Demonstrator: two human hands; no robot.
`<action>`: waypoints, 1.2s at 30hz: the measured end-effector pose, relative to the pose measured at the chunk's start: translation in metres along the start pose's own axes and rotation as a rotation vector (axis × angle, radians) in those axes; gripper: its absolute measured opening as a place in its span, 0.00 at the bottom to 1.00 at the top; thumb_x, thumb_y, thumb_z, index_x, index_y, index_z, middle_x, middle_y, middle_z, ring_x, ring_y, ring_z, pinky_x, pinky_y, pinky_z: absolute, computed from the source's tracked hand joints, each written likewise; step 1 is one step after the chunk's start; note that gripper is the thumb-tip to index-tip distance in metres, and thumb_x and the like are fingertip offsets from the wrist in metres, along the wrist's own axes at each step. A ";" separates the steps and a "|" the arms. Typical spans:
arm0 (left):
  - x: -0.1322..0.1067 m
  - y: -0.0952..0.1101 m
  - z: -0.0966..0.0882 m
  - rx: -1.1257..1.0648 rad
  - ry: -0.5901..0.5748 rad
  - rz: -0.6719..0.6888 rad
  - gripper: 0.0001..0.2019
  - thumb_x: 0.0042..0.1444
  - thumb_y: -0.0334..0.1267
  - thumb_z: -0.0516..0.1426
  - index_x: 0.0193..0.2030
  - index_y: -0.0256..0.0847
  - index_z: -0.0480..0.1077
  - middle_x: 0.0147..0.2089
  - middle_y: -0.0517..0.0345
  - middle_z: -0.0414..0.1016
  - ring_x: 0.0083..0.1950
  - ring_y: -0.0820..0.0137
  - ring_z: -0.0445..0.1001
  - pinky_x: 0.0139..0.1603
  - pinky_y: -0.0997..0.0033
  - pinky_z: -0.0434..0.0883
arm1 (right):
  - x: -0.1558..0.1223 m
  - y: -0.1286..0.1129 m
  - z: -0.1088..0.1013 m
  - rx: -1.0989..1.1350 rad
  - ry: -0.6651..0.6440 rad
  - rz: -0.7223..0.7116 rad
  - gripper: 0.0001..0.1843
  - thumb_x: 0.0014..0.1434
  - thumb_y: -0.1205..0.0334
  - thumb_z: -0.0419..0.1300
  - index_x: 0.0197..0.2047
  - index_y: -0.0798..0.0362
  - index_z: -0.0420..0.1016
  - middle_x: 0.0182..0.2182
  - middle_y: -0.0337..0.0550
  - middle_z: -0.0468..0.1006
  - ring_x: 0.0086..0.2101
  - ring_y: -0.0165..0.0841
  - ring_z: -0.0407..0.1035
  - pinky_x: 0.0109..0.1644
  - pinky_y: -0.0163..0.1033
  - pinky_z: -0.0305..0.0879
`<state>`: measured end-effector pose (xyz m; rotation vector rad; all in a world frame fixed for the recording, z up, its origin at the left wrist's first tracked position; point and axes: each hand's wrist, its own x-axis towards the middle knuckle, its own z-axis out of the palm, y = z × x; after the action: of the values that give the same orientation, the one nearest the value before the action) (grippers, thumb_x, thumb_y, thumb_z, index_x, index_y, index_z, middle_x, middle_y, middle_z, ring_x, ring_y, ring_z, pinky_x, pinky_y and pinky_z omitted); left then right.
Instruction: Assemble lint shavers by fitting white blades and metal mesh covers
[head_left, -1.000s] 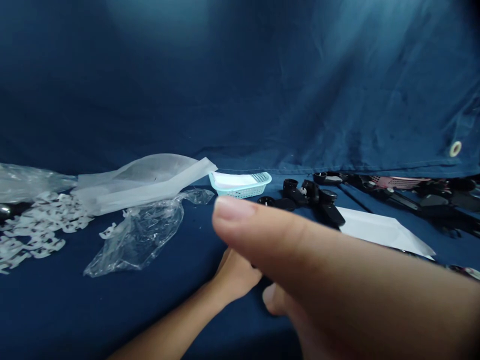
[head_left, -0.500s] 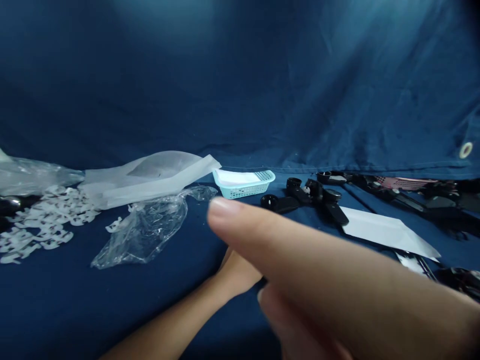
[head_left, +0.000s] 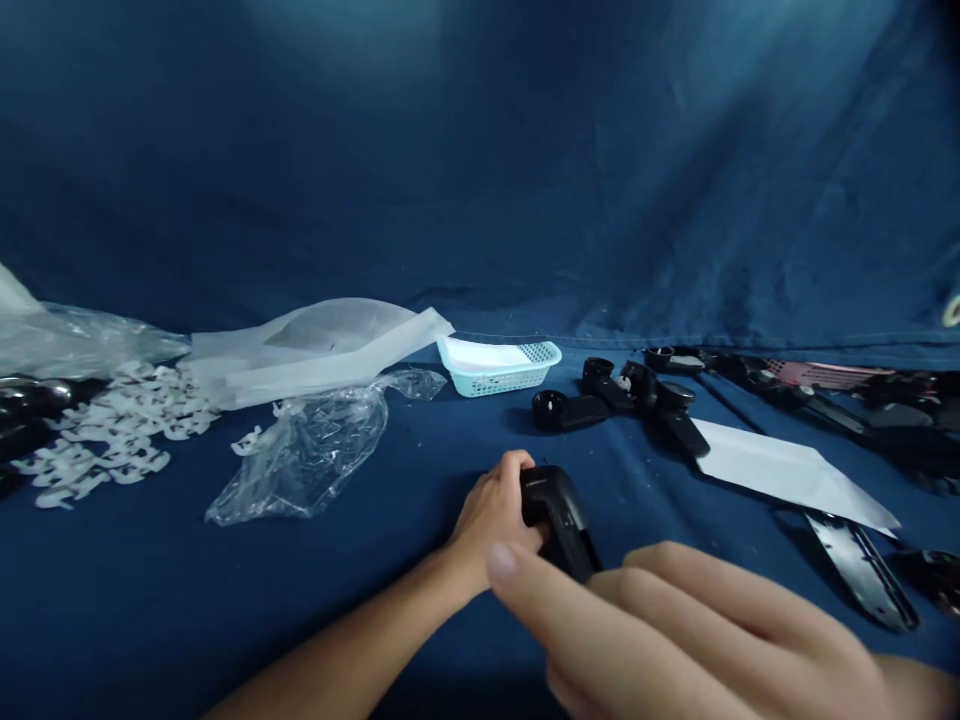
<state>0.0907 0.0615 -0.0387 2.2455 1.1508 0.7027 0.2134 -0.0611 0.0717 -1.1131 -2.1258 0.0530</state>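
Note:
A black, curved, hollow plastic part (head_left: 564, 510) stands over the blue cloth at centre, bent like an arch. My left hand (head_left: 495, 515) grips its left side, fingers wrapped around the edge and partly tucked inside it. Close to the camera at lower right is my right hand (head_left: 675, 635), slightly blurred. Its index finger stretches toward my left wrist, while the fingers behind are bent. I see nothing held in it, though the palm is hidden. It also covers the lower end of the black part.
Left lie a heap of small white clips (head_left: 127, 430), a crumpled clear bag (head_left: 315, 455) and a translucent sheet (head_left: 315, 350). A light-blue basket (head_left: 502, 378) stands behind. Black parts (head_left: 570, 410), a white sheet (head_left: 795, 470) and a pink basket (head_left: 825, 374) lie right.
My right hand has moved down and back, uncovering my left hand and the black part it grips. The view has shifted slightly, so the table things sit a little farther right.

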 end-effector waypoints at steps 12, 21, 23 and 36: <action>-0.001 0.008 -0.006 -0.042 -0.006 0.079 0.30 0.41 0.43 0.71 0.48 0.47 0.63 0.45 0.58 0.76 0.44 0.57 0.76 0.47 0.56 0.70 | -0.034 0.098 0.014 0.082 -0.144 0.371 0.10 0.66 0.65 0.53 0.50 0.46 0.68 0.53 0.47 0.71 0.53 0.39 0.70 0.56 0.49 0.70; 0.001 0.008 -0.009 -0.014 -0.051 0.123 0.26 0.50 0.56 0.66 0.50 0.48 0.65 0.47 0.57 0.76 0.47 0.58 0.74 0.49 0.53 0.68 | -0.049 0.097 0.024 0.218 -0.190 0.426 0.13 0.63 0.69 0.53 0.50 0.46 0.59 0.50 0.46 0.69 0.47 0.38 0.69 0.52 0.49 0.69; 0.001 0.008 -0.009 -0.006 -0.052 0.130 0.28 0.49 0.56 0.67 0.50 0.47 0.64 0.48 0.56 0.76 0.47 0.57 0.74 0.49 0.53 0.68 | -0.049 0.099 0.026 0.224 -0.193 0.428 0.14 0.62 0.70 0.53 0.49 0.47 0.59 0.49 0.46 0.68 0.45 0.38 0.69 0.51 0.50 0.68; 0.000 0.001 -0.002 0.016 0.020 0.161 0.32 0.42 0.55 0.71 0.50 0.48 0.63 0.45 0.58 0.77 0.44 0.56 0.76 0.46 0.51 0.72 | -0.047 0.104 0.035 0.331 -0.127 0.422 0.14 0.59 0.70 0.53 0.47 0.45 0.58 0.46 0.44 0.67 0.46 0.40 0.67 0.49 0.49 0.67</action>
<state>0.0899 0.0618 -0.0365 2.3690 0.9962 0.7827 0.2817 -0.0201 -0.0178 -1.3572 -1.8626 0.6622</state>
